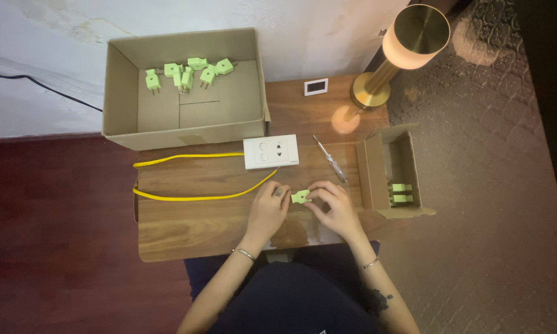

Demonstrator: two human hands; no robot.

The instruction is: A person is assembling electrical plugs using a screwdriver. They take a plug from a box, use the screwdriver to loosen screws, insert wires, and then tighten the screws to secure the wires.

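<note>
Both hands share a narrow grip on the green plug (300,196) at centre frame: left hand (270,206) and right hand (334,207) pinch its ends over the worktop (185,229). It looks light, rigid plastic, best held by the body, clear of the prongs.

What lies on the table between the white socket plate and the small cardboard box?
In the head view, a clear-handled screwdriver lies there on the wooden table.
</note>
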